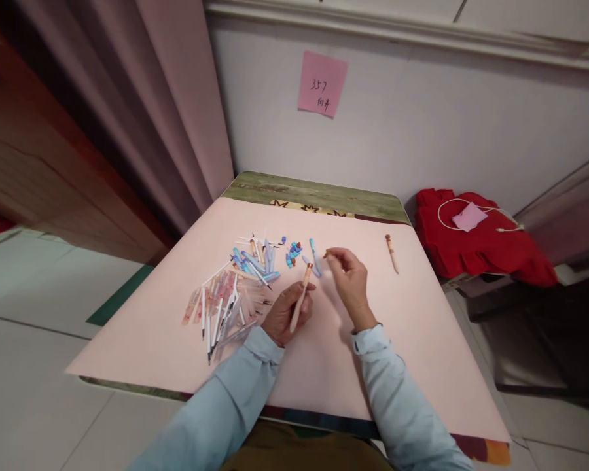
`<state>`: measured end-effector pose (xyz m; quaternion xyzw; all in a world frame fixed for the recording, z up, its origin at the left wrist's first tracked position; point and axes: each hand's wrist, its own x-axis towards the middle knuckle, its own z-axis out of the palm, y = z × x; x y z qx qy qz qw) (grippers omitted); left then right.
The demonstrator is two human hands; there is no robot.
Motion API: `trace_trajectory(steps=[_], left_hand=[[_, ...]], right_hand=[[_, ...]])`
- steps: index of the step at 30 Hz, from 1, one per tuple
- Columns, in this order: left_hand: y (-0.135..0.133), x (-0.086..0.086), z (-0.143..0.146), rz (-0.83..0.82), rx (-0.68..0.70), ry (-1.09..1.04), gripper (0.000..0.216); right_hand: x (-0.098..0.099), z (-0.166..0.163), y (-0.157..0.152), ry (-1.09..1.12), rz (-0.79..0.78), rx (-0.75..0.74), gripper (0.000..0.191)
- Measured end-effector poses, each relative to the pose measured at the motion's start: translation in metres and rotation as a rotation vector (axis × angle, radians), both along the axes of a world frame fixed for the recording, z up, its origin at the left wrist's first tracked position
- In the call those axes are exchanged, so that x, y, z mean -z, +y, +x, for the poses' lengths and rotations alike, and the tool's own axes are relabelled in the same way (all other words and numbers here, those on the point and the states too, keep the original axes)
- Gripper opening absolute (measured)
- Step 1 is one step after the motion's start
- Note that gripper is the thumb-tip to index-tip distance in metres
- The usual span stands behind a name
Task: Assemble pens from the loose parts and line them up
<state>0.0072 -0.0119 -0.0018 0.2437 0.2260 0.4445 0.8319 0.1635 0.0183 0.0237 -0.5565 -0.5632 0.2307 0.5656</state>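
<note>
My left hand (281,315) is closed around a beige pen barrel (301,302) with an orange-brown upper end, held tilted above the table. To its right, my right hand (351,280) pinches a small brown piece (326,254), possibly a pen cap, apart from the barrel. Just beyond the hands lie a blue pen (315,255) and a small heap of blue and brown caps (293,252). Left of them is a pile of blue and beige pen barrels (261,263). White refills (218,319) with dark tips and clear pinkish wrappers (194,305) spread nearer my left forearm.
A beige pen (391,254) with a brown top lies alone on the right of the pale-covered table (422,366). Behind the table stands a wall with a pink note (322,85). Red cloth (476,245) with a white cable covers something at the right.
</note>
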Motion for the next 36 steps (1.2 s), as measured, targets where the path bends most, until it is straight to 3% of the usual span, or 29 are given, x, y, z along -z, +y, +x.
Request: trace_trajectory(steps=[4,9,18,28,36], left_hand=[[0.001,0.0,0.003,0.017,0.026,0.061,0.036],[0.001,-0.004,0.004,0.009,0.047,0.136,0.038],[0.0,-0.005,0.005,0.015,0.059,0.165,0.038],[0.0,0.0,0.003,0.023,0.096,0.169,0.035],[0.0,0.001,0.003,0.035,0.095,0.195,0.031]], right_hand=[[-0.013,0.005,0.001,0.573,-0.219,-0.182,0.025],[-0.01,-0.002,-0.001,0.785,-0.315,-0.25,0.026],[-0.007,-0.001,-0.004,0.809,-0.317,-0.292,0.02],[-0.005,0.013,-0.006,0.592,-0.257,-0.436,0.018],[-0.003,0.012,-0.006,0.547,-0.239,-0.429,0.016]])
